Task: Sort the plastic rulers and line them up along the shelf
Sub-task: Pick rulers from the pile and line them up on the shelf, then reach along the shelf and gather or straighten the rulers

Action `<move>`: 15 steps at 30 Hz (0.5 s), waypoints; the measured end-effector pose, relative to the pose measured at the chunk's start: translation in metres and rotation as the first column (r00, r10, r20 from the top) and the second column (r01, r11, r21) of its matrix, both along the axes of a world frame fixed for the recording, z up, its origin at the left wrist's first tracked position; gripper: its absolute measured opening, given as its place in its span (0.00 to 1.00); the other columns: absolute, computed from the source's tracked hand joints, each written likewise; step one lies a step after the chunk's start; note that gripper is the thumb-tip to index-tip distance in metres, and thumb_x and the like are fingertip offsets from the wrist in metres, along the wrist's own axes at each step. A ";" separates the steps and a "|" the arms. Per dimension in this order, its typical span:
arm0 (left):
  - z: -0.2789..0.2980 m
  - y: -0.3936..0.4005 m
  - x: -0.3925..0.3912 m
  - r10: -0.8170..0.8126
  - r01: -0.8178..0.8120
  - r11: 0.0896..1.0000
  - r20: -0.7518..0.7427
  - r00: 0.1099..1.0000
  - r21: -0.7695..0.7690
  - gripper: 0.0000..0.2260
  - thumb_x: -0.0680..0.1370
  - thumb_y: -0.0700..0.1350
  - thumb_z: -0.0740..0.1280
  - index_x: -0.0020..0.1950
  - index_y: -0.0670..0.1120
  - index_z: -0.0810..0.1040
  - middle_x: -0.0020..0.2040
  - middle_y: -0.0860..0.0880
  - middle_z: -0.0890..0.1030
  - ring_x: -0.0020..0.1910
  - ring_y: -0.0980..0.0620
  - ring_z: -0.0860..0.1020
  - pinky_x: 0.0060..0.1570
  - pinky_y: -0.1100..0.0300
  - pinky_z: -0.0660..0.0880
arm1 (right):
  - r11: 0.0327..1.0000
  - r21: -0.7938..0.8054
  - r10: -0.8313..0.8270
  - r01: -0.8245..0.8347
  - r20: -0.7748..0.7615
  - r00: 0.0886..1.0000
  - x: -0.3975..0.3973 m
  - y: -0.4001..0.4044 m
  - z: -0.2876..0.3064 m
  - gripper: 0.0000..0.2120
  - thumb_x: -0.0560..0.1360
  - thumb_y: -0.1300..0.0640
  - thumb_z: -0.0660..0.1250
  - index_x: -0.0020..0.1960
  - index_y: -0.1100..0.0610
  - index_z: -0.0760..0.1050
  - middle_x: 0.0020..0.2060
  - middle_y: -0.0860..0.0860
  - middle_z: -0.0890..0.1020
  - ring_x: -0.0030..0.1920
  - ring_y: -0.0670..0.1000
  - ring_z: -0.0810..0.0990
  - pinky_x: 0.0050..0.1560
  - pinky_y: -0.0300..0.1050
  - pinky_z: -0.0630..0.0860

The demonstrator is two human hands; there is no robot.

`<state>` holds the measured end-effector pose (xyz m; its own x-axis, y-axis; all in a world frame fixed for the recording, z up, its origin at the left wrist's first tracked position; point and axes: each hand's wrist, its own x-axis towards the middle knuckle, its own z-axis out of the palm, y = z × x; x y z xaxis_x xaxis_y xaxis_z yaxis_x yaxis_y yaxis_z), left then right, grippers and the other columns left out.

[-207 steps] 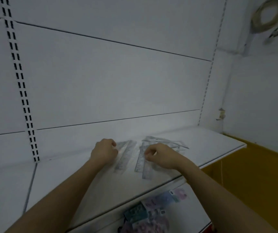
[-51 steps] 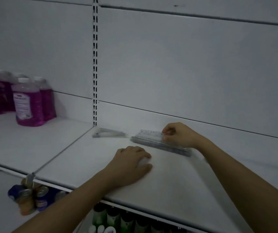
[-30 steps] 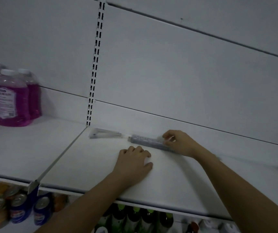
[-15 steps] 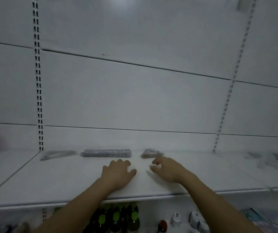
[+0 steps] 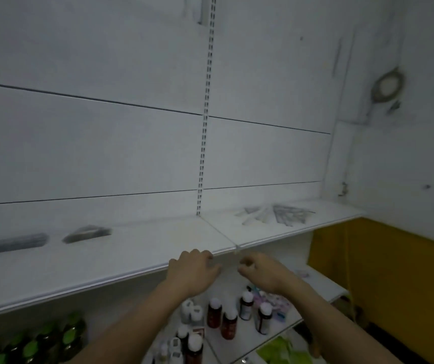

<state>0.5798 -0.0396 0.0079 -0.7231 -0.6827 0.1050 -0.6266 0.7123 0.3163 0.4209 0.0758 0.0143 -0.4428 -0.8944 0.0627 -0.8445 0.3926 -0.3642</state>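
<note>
1. Nearest, the left hand (image 5: 193, 271) lies at the front edge of the shelf (image 5: 145, 248), fingers loosely bent, holding nothing. The right hand (image 5: 262, 271) hangs just beside it in front of the edge, fingers loosely curled and also holding nothing, as far as the blur allows.
2. Below the hands, brown bottles (image 5: 222, 317) with white caps stand on a lower shelf, and green-capped bottles (image 5: 29, 348) sit lower left. None of them blocks the top shelf.
3. On the left part of the shelf, set near the back panel, lie a long straight ruler stack (image 5: 11, 243) and, just right of it, a triangular one (image 5: 87, 233). These look already placed in line.
4. Farther right, past the shelf seam, the unsorted pile (image 5: 276, 214) lies fanned out with pieces overlapping. It is well apart from both hands.
5. Risks, as I judge them: clear thin plastic on white is hard to see in this dim light, so a piece may be missed; overlapped rulers could slide off the front edge if dragged; a careless reach could nudge the placed row out of line.
6. Nothing stands between the hands and the pile.
</note>
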 end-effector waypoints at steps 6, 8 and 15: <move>-0.005 0.052 -0.091 -0.120 0.120 0.993 0.016 0.993 -0.020 0.24 0.78 0.63 0.56 0.70 0.54 0.70 0.70 0.49 0.72 0.68 0.48 0.69 0.66 0.50 0.67 | 0.991 -0.049 -0.121 0.124 0.049 0.991 -0.082 0.061 -0.010 0.19 0.78 0.45 0.61 0.64 0.54 0.75 0.59 0.52 0.79 0.55 0.51 0.78 0.53 0.44 0.74; -0.004 0.056 -0.117 -0.136 0.137 0.990 0.018 0.991 -0.020 0.24 0.78 0.63 0.57 0.70 0.54 0.70 0.70 0.49 0.72 0.68 0.47 0.70 0.65 0.49 0.67 | 0.988 -0.064 -0.140 0.144 0.069 0.988 -0.103 0.068 -0.016 0.19 0.78 0.45 0.61 0.63 0.54 0.76 0.59 0.52 0.79 0.55 0.50 0.77 0.54 0.44 0.74; -0.002 0.033 -0.213 -0.168 0.168 0.985 0.018 0.986 -0.036 0.21 0.78 0.61 0.57 0.68 0.54 0.72 0.68 0.50 0.73 0.66 0.47 0.70 0.62 0.50 0.67 | 0.986 -0.035 -0.162 0.164 0.053 0.985 -0.183 0.057 -0.023 0.20 0.79 0.44 0.60 0.65 0.53 0.74 0.61 0.51 0.78 0.57 0.51 0.77 0.56 0.47 0.75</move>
<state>0.3667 -0.0063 0.0060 -0.8287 -0.5473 0.1170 -0.5015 0.8189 0.2791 0.2382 0.1327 -0.0083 -0.5855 -0.8076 0.0700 -0.7511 0.5080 -0.4216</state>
